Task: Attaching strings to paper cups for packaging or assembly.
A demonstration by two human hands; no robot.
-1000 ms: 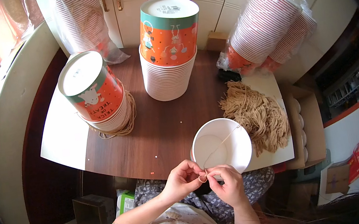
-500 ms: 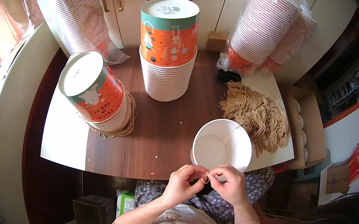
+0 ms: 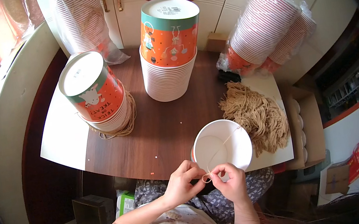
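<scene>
My left hand (image 3: 184,184) and my right hand (image 3: 229,182) meet at the table's near edge, each pinching a thin tan string (image 3: 206,178) looped between the fingertips. Just beyond them a white-lined paper bucket (image 3: 236,138) stands tilted with its mouth toward me. The string runs across the bucket's inside to a spot high on its far right wall. My fingers partly cover the bucket's near rim. Against its right side lies a loose heap of tan strings (image 3: 258,118).
Upside-down stacks of orange and green printed buckets stand at the middle back (image 3: 169,46) and left (image 3: 93,89), the left one with strings round its base. Plastic-wrapped bucket stacks (image 3: 263,25) lean at the back right. An open cardboard box (image 3: 312,127) sits beside the table's right edge.
My fingers have shifted slightly around the string, and its loop sits a little differently. The bucket has barely moved; the stacks are unchanged.
</scene>
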